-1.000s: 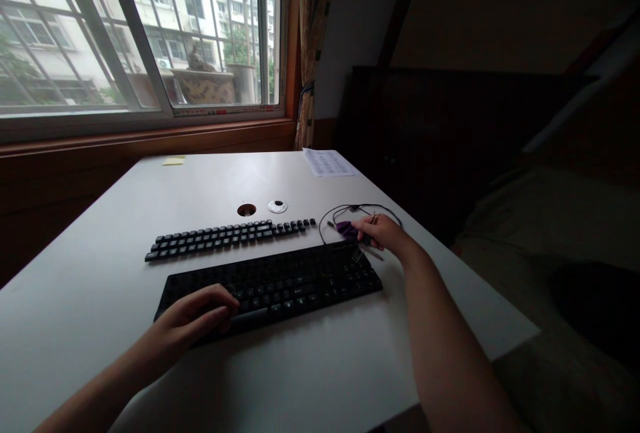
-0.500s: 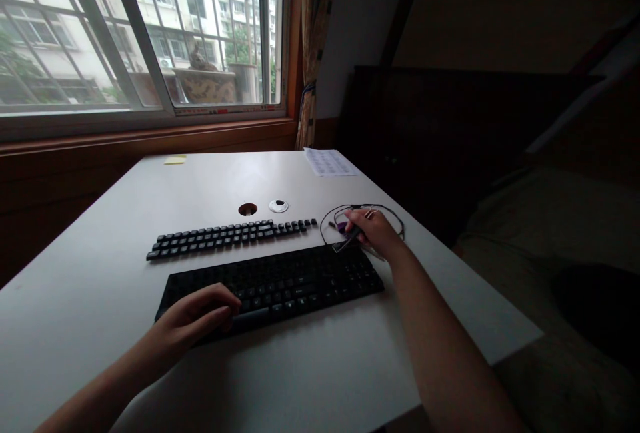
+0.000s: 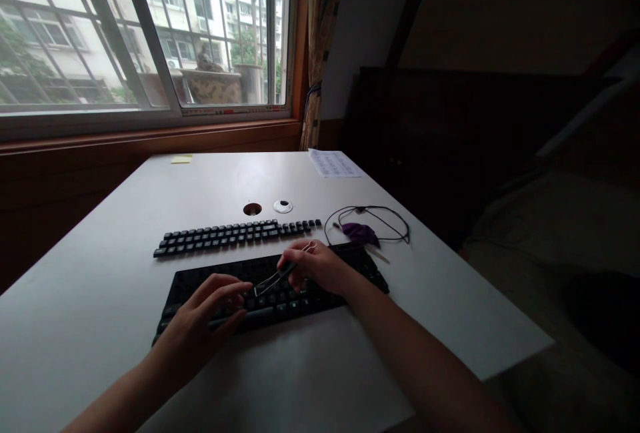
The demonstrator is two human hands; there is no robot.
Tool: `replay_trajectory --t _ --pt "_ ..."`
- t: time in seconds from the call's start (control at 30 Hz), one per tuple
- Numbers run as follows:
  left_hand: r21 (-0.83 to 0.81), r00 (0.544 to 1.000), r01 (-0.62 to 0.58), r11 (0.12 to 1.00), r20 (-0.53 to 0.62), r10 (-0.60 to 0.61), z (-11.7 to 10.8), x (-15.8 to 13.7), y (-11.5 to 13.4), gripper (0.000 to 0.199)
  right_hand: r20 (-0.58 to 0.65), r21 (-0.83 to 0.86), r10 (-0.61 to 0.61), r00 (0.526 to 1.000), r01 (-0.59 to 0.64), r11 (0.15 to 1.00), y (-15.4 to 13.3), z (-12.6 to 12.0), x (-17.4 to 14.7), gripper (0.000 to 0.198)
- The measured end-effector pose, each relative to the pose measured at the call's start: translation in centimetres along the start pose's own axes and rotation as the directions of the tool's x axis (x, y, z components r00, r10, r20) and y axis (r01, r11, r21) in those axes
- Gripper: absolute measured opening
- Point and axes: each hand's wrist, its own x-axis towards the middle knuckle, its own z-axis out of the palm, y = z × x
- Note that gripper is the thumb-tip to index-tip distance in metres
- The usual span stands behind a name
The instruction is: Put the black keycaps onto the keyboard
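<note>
One wire tool (image 3: pixel 273 281) above one keyboard (image 3: pixel 300 305)

The right hand (image 3: pixel 315 266) has its grip pinched on the wire tool, wire ends over the keyboard on the white desk (image 3: pixel 125 273). The left hand (image 3: pixel 205 309) bends its fingers beside those ends; whether they grip anything, I cannot tell. Beyond lie loose keycaps (image 3: pixel 215 238), three rows at left, and one purple cloth (image 3: pixel 360 233).

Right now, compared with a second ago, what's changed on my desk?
The right hand moved left and closer to you, leaving the purple cloth and bringing the wire tool over the keyboard beside the left hand, which has opened. Keyboard and loose keycaps stayed put.
</note>
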Motion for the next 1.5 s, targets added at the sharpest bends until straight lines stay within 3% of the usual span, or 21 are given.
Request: replay_trajectory --t 0.37,0.6,0.9,1.13,1.5 --pt "0.063 0.99 -0.128 0.99 0.066 0.123 0.3 0.4 0.2 0.027 0.125 -0.022 0.069 0.99 -0.067 0.998 0.7 1.4 0.3 0.034" --pt "0.109 0.983 -0.179 0.978 0.048 0.174 0.2 0.4 0.2 0.027 0.151 -0.02 0.055 0.987 -0.053 0.998 1.0 1.7 0.3 0.034" --pt "0.14 0.956 -0.29 0.947 0.0 0.293 0.2 0.3 1.1 0.026 0.196 -0.002 0.121 0.973 -0.123 0.992 0.8 1.7 0.2 0.036" --pt "0.111 0.947 -0.313 0.943 -0.039 0.319 0.1 0.4 1.8 0.029 0.217 0.038 0.138 0.966 -0.15 0.988 1.1 1.6 0.2 0.036" --pt "0.102 0.965 -0.225 0.969 -0.113 0.236 0.1 0.0 1.0 0.04 0.153 0.108 0.104 0.983 -0.122 0.987 1.4 1.5 0.4 0.035"
